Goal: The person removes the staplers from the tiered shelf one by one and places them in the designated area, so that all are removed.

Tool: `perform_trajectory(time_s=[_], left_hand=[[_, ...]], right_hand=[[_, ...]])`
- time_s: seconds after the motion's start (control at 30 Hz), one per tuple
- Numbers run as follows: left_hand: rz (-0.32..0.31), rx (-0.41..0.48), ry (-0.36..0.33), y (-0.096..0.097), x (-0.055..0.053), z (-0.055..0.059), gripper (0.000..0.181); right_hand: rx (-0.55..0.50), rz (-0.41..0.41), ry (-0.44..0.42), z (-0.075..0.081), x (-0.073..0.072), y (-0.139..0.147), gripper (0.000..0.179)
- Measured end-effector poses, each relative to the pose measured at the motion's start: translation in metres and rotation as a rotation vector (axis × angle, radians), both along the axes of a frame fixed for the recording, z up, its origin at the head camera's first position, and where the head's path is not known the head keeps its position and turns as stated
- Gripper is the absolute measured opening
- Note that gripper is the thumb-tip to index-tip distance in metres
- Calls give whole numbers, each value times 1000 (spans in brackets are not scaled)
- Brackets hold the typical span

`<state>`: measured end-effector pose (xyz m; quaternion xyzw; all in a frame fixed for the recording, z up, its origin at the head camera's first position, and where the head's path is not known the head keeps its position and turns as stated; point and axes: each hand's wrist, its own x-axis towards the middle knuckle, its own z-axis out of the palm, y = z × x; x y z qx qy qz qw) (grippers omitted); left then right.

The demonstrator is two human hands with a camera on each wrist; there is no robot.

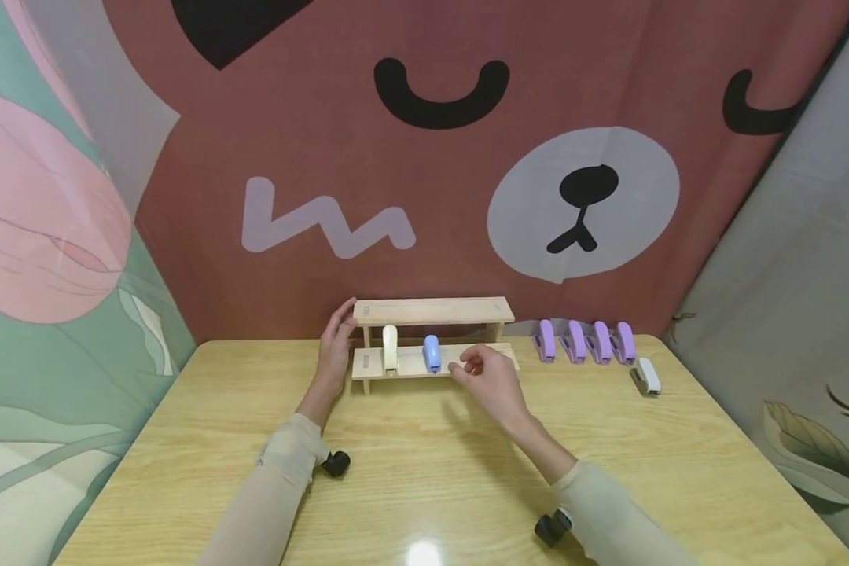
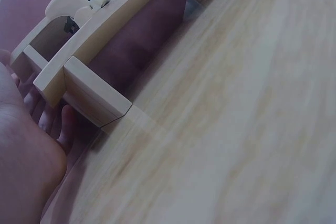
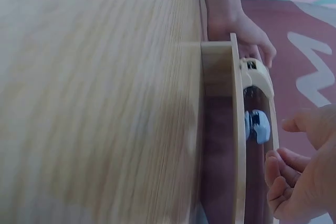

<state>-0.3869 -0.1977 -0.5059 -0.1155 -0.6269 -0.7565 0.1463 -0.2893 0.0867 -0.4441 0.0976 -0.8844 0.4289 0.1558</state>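
Note:
A two-step wooden rack (image 1: 435, 311) stands at the back of the table. On its lower step are a cream stapler (image 1: 390, 350), towards the left end, and a blue stapler (image 1: 432, 354) near the middle. My left hand (image 1: 334, 358) rests against the rack's left end with its fingers extended; the left wrist view shows the palm beside the end of the step. Just right of the blue stapler, my right hand (image 1: 494, 387) hovers over the lower step. Its fingers are loosely bent with the thumb apart, and nothing is between them in the right wrist view.
Several purple staplers (image 1: 546, 341) stand in a row to the right of the rack. A white stapler (image 1: 648, 376) sits in front of them near the table's right edge. Behind the table hangs a brown curtain (image 1: 453, 275) with a bear print.

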Motion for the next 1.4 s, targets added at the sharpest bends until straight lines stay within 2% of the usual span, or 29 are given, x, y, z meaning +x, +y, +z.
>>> perform_trajectory(time_s=[0.27,0.4,0.53,0.73,0.9,1.13,1.4], left_hand=[[36,-5,4,2,0,-6,44],[37,-15,-6,3,-1,-7,45],[28,-9,-12,3,-1,-6,45],[3,8,19,3,0,-3,46],[28,-19,18,2,1,-2,47],[44,-18,26,1,1,-5,44],[16,0,9,1,1,-3,45]], right_hand=[[86,-13,-121,-6,-8,-22,40],[151,-39,-147,-11,-11,-28,43],[177,-51,-131,-12,-14,-32,41],[177,-57,-97,-12,-17,-35,32],[191,-70,-69,-13,-18,-38,23],[177,-73,-82,-14,-17,-40,30],[143,-71,-81,-12,-17,-37,26]])
